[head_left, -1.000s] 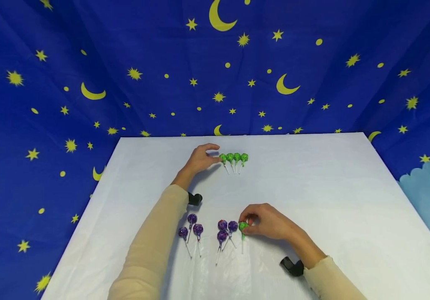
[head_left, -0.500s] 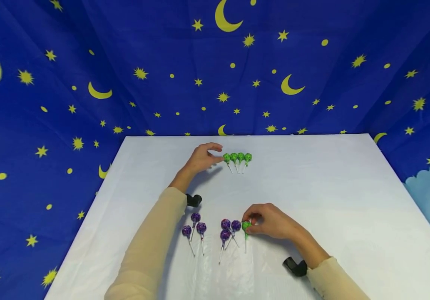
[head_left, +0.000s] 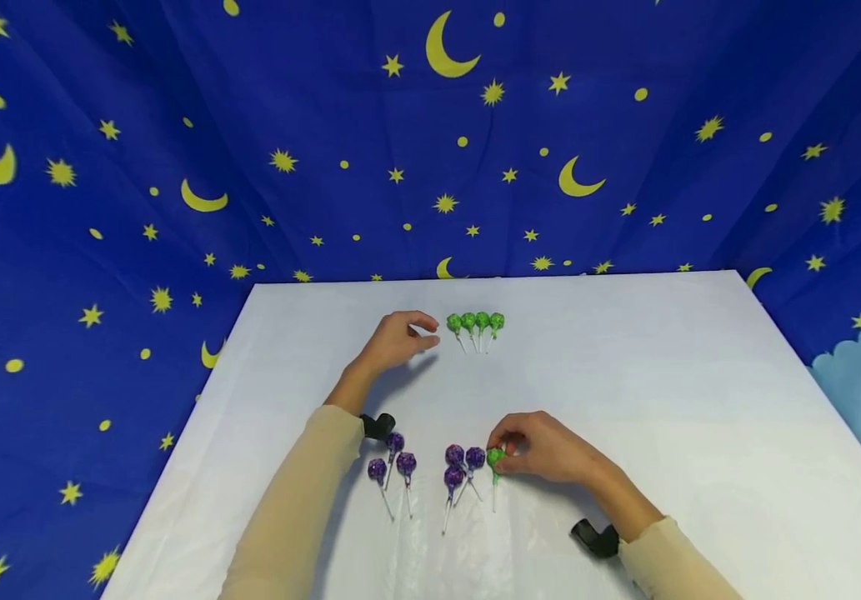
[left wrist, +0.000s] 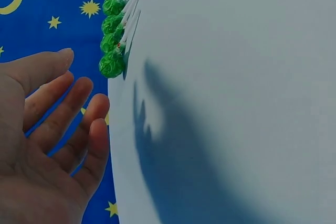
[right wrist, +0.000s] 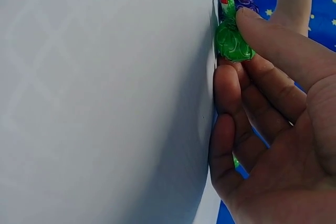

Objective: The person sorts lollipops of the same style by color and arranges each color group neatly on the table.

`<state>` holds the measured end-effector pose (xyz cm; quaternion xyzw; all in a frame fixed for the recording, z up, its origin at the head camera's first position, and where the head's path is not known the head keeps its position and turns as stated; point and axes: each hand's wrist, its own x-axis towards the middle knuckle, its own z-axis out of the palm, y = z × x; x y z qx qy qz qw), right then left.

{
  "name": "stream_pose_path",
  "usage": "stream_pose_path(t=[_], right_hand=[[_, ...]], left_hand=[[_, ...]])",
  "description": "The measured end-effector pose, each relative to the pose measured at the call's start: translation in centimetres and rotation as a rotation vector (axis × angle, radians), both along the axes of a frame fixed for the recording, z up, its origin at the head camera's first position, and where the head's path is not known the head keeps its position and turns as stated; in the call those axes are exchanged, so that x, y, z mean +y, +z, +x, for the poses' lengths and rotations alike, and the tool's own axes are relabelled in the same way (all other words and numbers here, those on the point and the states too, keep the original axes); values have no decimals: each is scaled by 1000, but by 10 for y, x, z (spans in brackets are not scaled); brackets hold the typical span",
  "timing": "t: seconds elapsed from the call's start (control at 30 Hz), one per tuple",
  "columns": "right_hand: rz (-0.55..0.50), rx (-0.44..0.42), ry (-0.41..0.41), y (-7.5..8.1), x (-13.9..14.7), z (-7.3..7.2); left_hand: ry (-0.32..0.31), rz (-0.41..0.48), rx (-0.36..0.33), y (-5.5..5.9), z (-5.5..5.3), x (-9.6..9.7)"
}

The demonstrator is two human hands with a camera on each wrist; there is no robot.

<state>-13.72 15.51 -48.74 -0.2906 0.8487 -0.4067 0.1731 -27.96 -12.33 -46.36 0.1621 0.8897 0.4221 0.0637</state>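
My left hand point(head_left: 398, 340) hovers over the far part of the table, fingers relaxed and holding nothing. Just to its right, several green lollipops point(head_left: 483, 321) lie side by side in a row, sticks toward me; the left wrist view shows a gap between the fingertips and the nearest green head point(left wrist: 111, 65). Nearer to me, my right hand point(head_left: 550, 448) pinches one green lollipop point(head_left: 495, 457) by its wrapped head, between thumb and fingers, its stick pointing toward me. Right beside it on the left lie three purple lollipops point(head_left: 454, 477), close together with sticks crossing.
Three more purple lollipops point(head_left: 406, 464) form a group farther left, near the left forearm. Both wrists carry black camera mounts point(head_left: 595, 538). The white table point(head_left: 663, 375) ends at a blue curtain point(head_left: 325, 100) with yellow moons and stars.
My left hand has drawn back from the end of the green row, leftward and toward me, leaving a gap. The right hand stays on its green lollipop. The head view has shifted slightly.
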Motion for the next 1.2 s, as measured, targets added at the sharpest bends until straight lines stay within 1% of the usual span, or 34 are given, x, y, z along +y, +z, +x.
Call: stream_pose_path(t=[0.13, 0.27, 0.43, 0.67, 0.8, 0.93, 1.1, 1.2], right_hand=[[-2, -2, 11, 0, 2, 0], [-16, -1, 21, -2, 2, 0], [-21, 10, 27, -3, 2, -1], [-13, 21, 18, -2, 4, -2], [-15, 16, 11, -2, 4, -2], [-14, 1, 17, -4, 3, 0], [-9, 8, 10, -6, 2, 1], [-13, 10, 9, -5, 2, 0]], left_hand=[[-14, -21, 11, -4, 9, -3], [-35, -48, 22, -7, 14, -6], [-44, -65, 17, -3, 20, -9], [-55, -42, -3, 6, 28, -12], [-42, -49, 2, 6, 33, -18], [-40, -78, 10, 6, 40, -26], [-39, -75, 25, 6, 48, -35], [-32, -75, 20, 5, 53, -40]])
